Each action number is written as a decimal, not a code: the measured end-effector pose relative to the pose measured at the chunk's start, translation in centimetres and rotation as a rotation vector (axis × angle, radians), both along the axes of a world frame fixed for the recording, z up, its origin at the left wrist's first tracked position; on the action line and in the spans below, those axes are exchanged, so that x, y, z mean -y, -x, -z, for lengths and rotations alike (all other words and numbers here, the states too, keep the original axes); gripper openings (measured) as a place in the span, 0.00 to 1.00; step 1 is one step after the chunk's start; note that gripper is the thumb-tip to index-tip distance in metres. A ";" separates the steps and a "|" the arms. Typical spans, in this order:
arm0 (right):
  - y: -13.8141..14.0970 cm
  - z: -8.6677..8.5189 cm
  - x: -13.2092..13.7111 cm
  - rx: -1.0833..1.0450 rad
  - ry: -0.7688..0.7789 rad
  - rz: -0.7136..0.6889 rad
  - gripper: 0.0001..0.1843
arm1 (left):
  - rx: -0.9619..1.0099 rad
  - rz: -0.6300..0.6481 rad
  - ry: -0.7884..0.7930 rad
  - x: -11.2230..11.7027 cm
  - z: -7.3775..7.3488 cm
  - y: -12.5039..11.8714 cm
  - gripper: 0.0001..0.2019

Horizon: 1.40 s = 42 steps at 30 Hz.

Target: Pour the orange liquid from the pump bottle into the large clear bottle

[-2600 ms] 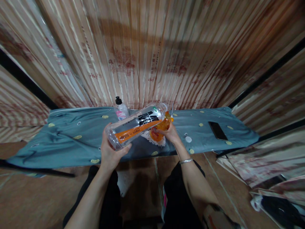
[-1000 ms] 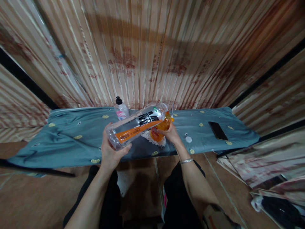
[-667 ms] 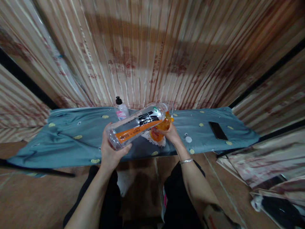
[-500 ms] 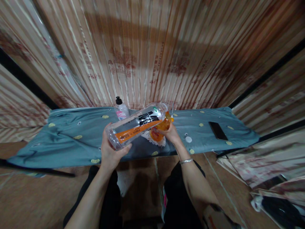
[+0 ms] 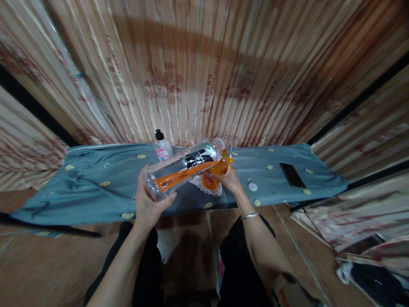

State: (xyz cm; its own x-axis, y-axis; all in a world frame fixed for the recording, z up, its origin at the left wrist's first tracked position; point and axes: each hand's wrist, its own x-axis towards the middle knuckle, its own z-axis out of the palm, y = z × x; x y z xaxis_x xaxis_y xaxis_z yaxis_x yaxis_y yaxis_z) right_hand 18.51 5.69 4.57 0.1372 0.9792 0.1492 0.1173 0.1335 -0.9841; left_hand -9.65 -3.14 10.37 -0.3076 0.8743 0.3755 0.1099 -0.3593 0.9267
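My left hand (image 5: 151, 204) is closed round the base of a large clear bottle (image 5: 182, 168) with a silver, black and orange label. The bottle is tilted, its mouth up to the right, over the top of an orange bottle (image 5: 211, 181). Fingers of my right hand (image 5: 228, 177) wrap that orange bottle, which stands on a white frilly cloth (image 5: 201, 186). A pump top with a thin tube (image 5: 231, 149) shows just beyond my right hand; whether I hold it cannot be made out. Any liquid passing between the bottles is not visible.
A clear bottle with a black top and pink label (image 5: 162, 147) stands at the back. A white round cap (image 5: 252, 186) and a dark phone (image 5: 292, 175) lie to the right on the blue-green cloth (image 5: 79, 187). Pleated curtains (image 5: 198, 76) hang behind.
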 end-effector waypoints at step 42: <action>0.1 -0.8 0.2 0.024 0.019 -0.011 0.44 | 0.016 0.021 0.027 0.1 -0.1 0.0 0.54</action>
State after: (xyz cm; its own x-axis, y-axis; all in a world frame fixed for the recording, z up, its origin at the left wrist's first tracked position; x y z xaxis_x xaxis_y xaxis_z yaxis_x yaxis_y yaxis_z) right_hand 18.41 5.46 5.33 0.1234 0.9833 0.1335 0.1399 0.1159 -0.9834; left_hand -9.64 -3.21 10.51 -0.2947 0.8903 0.3472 0.0881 -0.3365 0.9376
